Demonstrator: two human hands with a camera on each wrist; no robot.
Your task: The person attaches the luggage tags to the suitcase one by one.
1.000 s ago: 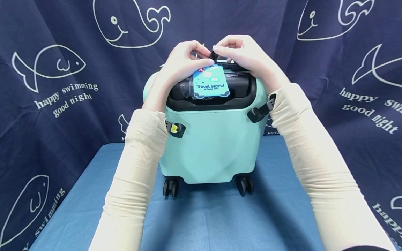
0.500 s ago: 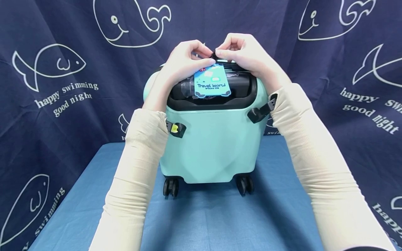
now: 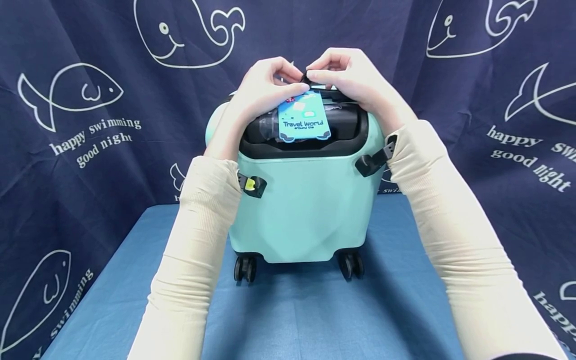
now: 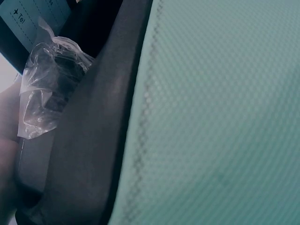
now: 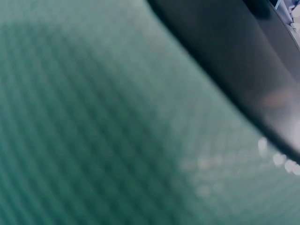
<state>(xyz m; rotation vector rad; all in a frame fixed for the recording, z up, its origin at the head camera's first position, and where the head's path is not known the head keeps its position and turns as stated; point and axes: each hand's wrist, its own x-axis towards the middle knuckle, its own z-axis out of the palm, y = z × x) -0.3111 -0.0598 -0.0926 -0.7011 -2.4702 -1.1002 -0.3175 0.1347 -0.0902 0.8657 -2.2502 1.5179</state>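
A mint-green suitcase (image 3: 306,210) stands upright in the head view, with a black recessed top panel (image 3: 306,151). A blue luggage tag (image 3: 304,117) reading "Travel World" hangs in front of the recess. Just above the tag, my left hand (image 3: 265,87) pinches its black strap (image 3: 306,78) between thumb and fingers. From the other side my right hand (image 3: 355,75) pinches the strap's upper end. Part of the strap is hidden by fingertips. Behind my right fingers runs the black carry handle (image 3: 333,95). The left wrist view catches the tag's back (image 4: 35,16), printed "Tel".
Clear plastic wrap (image 4: 47,91) clings to the handle area. Black wheels (image 3: 245,268) carry the suitcase on a blue cloth-covered table (image 3: 297,315). Behind it hangs a navy curtain (image 3: 288,30) with whale and fish drawings. The right wrist view is blurred, filled by the suitcase shell (image 5: 117,140).
My right fingers lift slightly up from the strap area, then come back down and left onto it. The tag has shifted a touch to the right. My left hand barely moves.
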